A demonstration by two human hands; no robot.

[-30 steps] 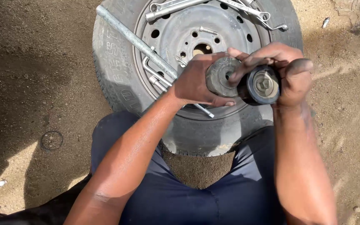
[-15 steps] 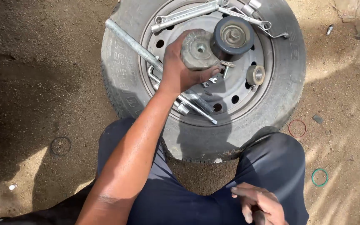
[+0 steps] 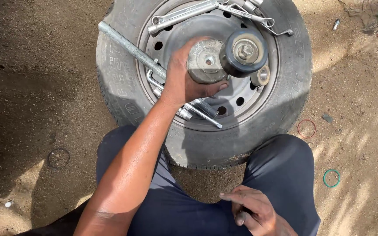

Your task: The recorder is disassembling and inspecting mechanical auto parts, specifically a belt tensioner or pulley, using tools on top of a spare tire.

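The left hand (image 3: pixel 184 81) reached over the wheel (image 3: pixel 285 100), which lay flat on the dirt ground (image 3: pixel 36 87), its fingers closed around a grey metal hub (image 3: pixel 204 61) held above the steel rim. A black roller (image 3: pixel 243 51) with a bolt at its centre sat touching the hub's right side, and one smaller roller (image 3: pixel 262 75) rested on the rim just beside it. The right hand (image 3: pixel 254 209) lay low on the person's lap, fingers loosely curled and holding nothing that could be seen.

Room on the rim was tight: one long grey bar (image 3: pixel 127 46) crossed the tyre's left edge under the wrist, at least two spanners (image 3: pixel 184 14) lay along the upper rim, and more tools (image 3: pixel 200 109) lay beneath the hand. The person's knees pressed the tyre's near edge. On open ground to the right lay two rings, one red ring (image 3: pixel 306 129) and one green ring (image 3: pixel 331 178), well apart from the wheel; one dark ring (image 3: pixel 58 158) lay to the left.
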